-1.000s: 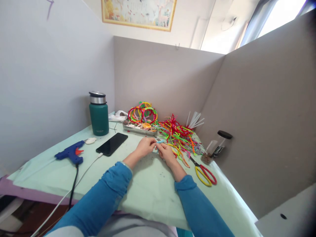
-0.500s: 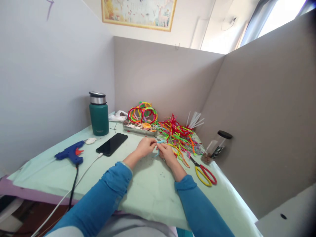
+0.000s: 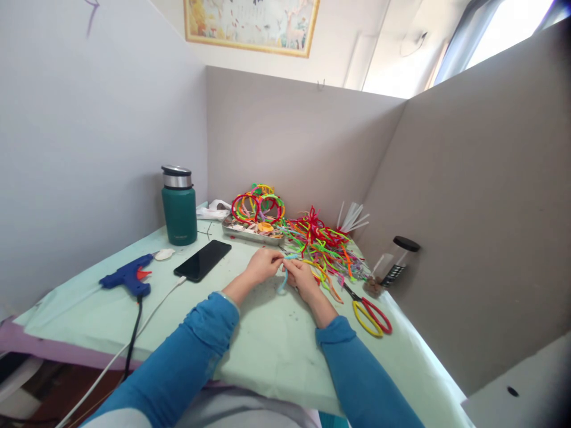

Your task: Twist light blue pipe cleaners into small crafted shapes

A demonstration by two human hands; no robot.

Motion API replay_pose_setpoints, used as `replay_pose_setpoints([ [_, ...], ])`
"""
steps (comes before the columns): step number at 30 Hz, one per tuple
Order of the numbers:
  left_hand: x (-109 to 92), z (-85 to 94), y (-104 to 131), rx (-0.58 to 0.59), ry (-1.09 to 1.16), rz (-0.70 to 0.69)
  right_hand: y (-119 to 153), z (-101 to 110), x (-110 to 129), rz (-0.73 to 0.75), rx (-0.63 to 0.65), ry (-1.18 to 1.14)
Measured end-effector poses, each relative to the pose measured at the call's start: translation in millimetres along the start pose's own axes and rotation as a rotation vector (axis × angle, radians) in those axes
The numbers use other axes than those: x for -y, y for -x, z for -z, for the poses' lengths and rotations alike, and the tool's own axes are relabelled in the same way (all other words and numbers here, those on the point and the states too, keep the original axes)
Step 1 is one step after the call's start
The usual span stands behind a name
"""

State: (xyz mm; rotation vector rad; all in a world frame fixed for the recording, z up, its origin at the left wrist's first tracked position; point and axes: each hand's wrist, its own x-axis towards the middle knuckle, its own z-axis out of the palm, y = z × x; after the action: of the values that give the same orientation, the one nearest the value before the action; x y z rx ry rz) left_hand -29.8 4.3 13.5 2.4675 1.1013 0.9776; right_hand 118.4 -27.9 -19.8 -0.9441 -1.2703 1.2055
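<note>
Between my fingertips is a light blue pipe cleaner (image 3: pixel 282 284), one end hanging down below my hands and another part showing above them. My left hand (image 3: pixel 264 264) pinches it from the left. From the right, my right hand (image 3: pixel 301 276) is closed on it too, the two hands nearly touching. Just beyond them lies a tangled heap of colourful pipe cleaners (image 3: pixel 319 241). Scissors (image 3: pixel 372 315) with one yellow and one red handle rest to the right of my right hand.
On the left are a green bottle (image 3: pixel 179 214), a black phone (image 3: pixel 203 260) with a white cable, and a blue glue gun (image 3: pixel 129 276). Behind my hands stands a metal tray (image 3: pixel 252 236) with pipe-cleaner rings (image 3: pixel 257 208). A clear jar (image 3: pixel 395 264) leans at right, near white sticks (image 3: pixel 353 217).
More of the light blue pipe cleaner now hangs down, its lower end showing a bend. Both hands stay in nearly the same place.
</note>
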Motion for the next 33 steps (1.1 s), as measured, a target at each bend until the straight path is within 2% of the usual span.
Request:
replay_pose_setpoints([
  [15, 3.6, -2.5, -1.3, 0.021, 0.001, -0.05, 1.0, -1.9, 3.9, 0.006, -0.015, -0.015],
  [33, 1.7, -0.7, -1.2, 0.033, -0.013, -0.069, 3.3, -0.7, 5.4, 0.032, 0.034, -0.024],
])
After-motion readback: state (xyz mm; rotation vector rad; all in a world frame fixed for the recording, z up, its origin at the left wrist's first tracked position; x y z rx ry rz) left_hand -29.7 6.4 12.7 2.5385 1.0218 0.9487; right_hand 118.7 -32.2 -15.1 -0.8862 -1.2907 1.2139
